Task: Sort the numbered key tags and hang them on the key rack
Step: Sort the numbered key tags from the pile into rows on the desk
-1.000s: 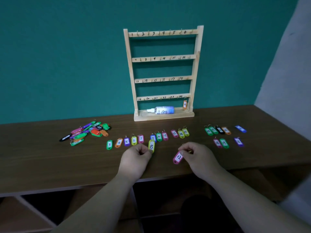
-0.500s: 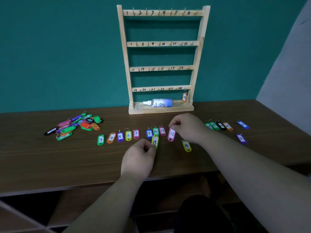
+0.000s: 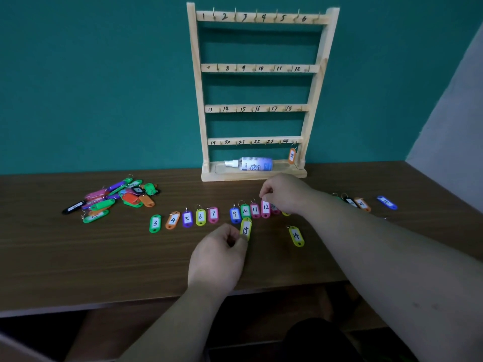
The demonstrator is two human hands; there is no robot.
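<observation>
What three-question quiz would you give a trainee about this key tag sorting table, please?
1. True or false: the wooden key rack carries just one tag, the orange plastic tag marked 24, on its bottom bar.
2. Which number is on the yellow plastic tag that the left hand pinches? A) 14; B) 15; C) 3.
3. Fill in: the pink plastic tag that the right hand holds, beside the pink tag 11, is numbered ___.
Key: 1 true; 2 B; 3 12.
</observation>
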